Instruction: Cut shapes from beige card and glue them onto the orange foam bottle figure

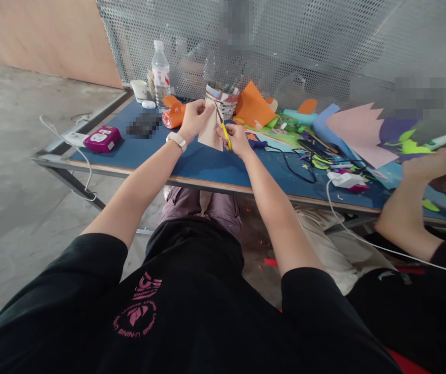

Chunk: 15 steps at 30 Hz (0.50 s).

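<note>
My left hand [195, 118] is closed on the upper left edge of a pale pink sheet of paper [210, 134], held upright above the blue table [203, 163]. A white watch sits on that wrist. My right hand [237, 138] grips yellow-handled scissors [223, 126] whose blades point up into the sheet. Both hands are over the middle of the table, close together.
A water bottle [160, 72], a white cup [139, 90], a patterned paper cup [223, 97], an orange roll [173, 115] and a magenta box [102, 138] stand around. Coloured paper sheets and scraps [359, 132] cover the right side. Another person's arms [421, 192] work at right. Cables [297, 166] cross the table.
</note>
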Each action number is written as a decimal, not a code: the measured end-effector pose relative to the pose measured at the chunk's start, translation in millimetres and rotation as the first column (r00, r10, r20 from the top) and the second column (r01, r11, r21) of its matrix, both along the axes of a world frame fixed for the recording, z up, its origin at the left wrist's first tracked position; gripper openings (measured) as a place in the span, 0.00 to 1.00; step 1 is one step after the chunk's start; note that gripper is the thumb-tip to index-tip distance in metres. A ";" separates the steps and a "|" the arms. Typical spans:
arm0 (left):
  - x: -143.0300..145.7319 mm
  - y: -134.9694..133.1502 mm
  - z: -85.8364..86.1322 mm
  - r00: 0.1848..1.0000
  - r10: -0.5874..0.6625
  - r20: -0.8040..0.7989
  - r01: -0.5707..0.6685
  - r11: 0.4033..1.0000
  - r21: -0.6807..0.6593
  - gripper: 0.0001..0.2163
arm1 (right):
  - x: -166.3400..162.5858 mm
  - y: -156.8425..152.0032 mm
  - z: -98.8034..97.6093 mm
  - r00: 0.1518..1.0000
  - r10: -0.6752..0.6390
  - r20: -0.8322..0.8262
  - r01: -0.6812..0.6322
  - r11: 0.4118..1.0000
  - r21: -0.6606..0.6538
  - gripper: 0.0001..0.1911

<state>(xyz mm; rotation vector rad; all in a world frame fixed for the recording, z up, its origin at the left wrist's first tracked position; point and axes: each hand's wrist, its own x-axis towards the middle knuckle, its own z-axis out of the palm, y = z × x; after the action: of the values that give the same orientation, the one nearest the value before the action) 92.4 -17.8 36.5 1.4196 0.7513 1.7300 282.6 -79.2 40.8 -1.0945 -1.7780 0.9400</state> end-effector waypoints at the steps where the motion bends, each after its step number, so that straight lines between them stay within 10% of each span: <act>1: 0.1 -0.9 1.0 1.000 -0.001 0.006 0.001 1.000 0.002 0.33 | -0.6 -0.9 0.5 1.000 -0.006 0.002 0.006 1.000 0.003 0.46; 15: -2.5 12.1 -3.2 0.994 0.067 -0.081 -0.065 0.997 0.034 0.38 | 1.8 1.0 -0.5 0.999 -0.015 0.028 0.014 1.000 0.024 0.44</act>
<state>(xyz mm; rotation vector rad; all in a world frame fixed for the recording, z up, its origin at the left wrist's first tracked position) 89.9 -5.7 33.3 1.5102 0.8269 1.7494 284.4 -78.2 40.2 -1.1097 -1.7974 0.8969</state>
